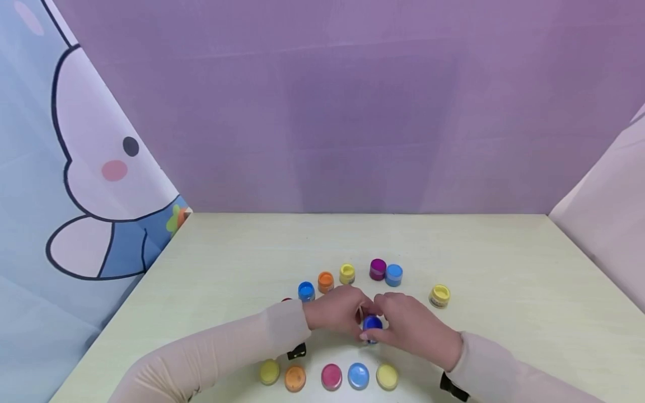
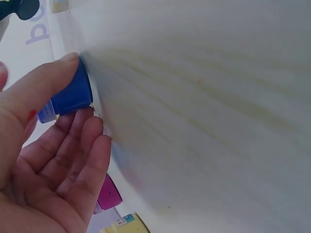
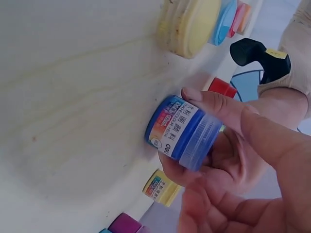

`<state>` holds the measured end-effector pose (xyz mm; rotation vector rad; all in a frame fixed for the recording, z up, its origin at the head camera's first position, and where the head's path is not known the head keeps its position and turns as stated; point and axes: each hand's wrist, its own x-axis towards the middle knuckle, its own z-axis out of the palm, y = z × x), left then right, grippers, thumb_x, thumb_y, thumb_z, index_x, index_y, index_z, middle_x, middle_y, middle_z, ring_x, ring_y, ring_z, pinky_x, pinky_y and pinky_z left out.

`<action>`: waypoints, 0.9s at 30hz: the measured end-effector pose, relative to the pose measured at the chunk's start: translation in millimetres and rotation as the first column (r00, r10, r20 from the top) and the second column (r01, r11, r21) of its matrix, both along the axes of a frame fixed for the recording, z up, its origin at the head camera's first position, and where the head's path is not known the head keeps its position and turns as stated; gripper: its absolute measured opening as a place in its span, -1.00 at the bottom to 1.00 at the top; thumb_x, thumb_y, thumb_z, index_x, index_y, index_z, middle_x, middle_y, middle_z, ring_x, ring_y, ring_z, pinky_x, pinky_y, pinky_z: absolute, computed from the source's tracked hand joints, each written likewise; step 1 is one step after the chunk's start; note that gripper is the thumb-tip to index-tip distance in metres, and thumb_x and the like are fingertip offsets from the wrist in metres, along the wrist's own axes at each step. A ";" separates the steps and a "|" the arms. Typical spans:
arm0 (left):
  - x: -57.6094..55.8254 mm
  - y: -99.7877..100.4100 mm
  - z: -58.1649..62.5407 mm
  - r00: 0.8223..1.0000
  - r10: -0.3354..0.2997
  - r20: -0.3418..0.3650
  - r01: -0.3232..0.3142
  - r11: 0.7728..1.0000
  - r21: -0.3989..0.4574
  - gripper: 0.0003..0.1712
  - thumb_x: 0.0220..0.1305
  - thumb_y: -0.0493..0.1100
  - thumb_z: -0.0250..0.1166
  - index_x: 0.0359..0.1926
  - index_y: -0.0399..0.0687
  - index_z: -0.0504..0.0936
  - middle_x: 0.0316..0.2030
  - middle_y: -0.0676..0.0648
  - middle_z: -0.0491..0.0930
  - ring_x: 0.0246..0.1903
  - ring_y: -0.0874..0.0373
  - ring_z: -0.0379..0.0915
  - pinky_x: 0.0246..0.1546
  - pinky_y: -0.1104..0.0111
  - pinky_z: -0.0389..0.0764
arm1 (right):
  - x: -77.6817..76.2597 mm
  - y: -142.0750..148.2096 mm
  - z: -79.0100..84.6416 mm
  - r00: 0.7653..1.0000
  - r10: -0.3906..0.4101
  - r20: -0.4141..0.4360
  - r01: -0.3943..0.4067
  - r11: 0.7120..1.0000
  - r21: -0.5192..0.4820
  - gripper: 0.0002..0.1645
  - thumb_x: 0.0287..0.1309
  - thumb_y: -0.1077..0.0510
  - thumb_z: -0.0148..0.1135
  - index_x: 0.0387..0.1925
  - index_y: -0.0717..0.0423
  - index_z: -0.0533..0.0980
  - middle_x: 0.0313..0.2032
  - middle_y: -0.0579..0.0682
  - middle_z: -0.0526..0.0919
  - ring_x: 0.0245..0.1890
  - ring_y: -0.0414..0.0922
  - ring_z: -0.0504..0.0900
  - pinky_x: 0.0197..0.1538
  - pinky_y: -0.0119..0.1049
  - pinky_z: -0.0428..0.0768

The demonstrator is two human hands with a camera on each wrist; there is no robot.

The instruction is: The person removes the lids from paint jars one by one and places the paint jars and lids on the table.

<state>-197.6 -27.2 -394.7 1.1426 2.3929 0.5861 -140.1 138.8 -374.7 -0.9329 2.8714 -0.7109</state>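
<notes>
A small blue paint jar [image 1: 372,323] with a printed label stands between the two hands. My left hand [image 1: 340,310] pinches it, thumb on one side and fingers on the other, as the left wrist view shows. The jar's clear-rimmed lid end [image 3: 197,145] faces my right hand [image 1: 415,324]. In the right wrist view, the right hand's thumb and fingers are spread loosely around that end, with a small gap to the jar. Close to the left wrist is another blue jar [image 1: 305,291], next to an orange jar [image 1: 326,281].
Behind the hands stand a yellow jar [image 1: 347,273], a purple jar [image 1: 378,269] and a light blue jar [image 1: 393,275]. Another yellow jar [image 1: 440,295] is at the right. Several round pots, among them a pink one [image 1: 331,377], line the near side. A red jar [image 3: 222,87] is partly hidden.
</notes>
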 end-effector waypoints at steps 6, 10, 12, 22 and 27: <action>-0.1 1.8 1.3 1.000 0.016 0.002 -0.015 0.999 -0.028 -0.53 -0.16 -0.15 0.47 -0.11 0.13 0.62 -0.50 0.29 0.49 -0.49 0.39 0.37 -0.43 0.57 0.41 | -0.8 -0.3 -3.6 1.000 -0.012 0.003 0.012 0.999 0.030 -0.63 -0.12 -0.11 0.35 -0.48 0.05 0.43 -0.66 -0.20 0.33 -0.65 -0.29 0.28 -0.58 -0.42 0.30; -0.8 2.1 1.7 1.000 0.023 -0.003 -0.023 0.999 -0.030 -0.56 -0.18 -0.14 0.48 -0.15 0.12 0.63 -0.51 0.29 0.49 -0.49 0.39 0.37 -0.43 0.56 0.41 | -2.3 -0.9 -4.9 1.000 0.010 0.008 -0.010 1.000 0.020 -0.70 -0.09 -0.01 0.36 -0.49 0.05 0.43 -0.67 -0.18 0.33 -0.64 -0.29 0.28 -0.57 -0.41 0.30; -1.1 2.1 1.4 1.000 0.025 -0.017 -0.026 0.999 -0.035 -0.57 -0.19 -0.13 0.49 -0.17 0.10 0.63 -0.52 0.28 0.48 -0.50 0.39 0.37 -0.44 0.56 0.41 | -3.2 -1.3 -4.9 0.999 0.030 0.013 -0.030 0.999 0.012 -0.73 -0.08 0.02 0.36 -0.46 0.06 0.45 -0.65 -0.19 0.35 -0.62 -0.29 0.29 -0.56 -0.41 0.32; 0.7 2.6 4.5 0.999 0.047 -0.015 -0.048 0.998 -0.046 -0.61 -0.24 -0.13 0.51 -0.26 0.06 0.64 -0.55 0.25 0.48 -0.52 0.37 0.37 -0.46 0.56 0.40 | -1.6 1.4 -1.1 0.994 0.105 0.008 -0.105 0.993 0.051 -0.78 -0.06 0.18 0.34 -0.33 0.05 0.48 -0.47 -0.21 0.40 -0.50 -0.30 0.34 -0.40 -0.45 0.42; 0.4 2.7 5.4 0.999 0.045 0.003 -0.045 0.998 -0.033 -0.59 -0.24 -0.13 0.51 -0.24 0.04 0.63 -0.53 0.25 0.49 -0.51 0.37 0.38 -0.44 0.56 0.41 | 0.2 5.3 -1.6 0.981 0.191 -0.025 -0.190 0.981 0.028 -0.73 -0.06 0.33 0.30 -0.29 0.00 0.51 -0.35 -0.22 0.48 -0.35 -0.31 0.40 -0.25 -0.46 0.45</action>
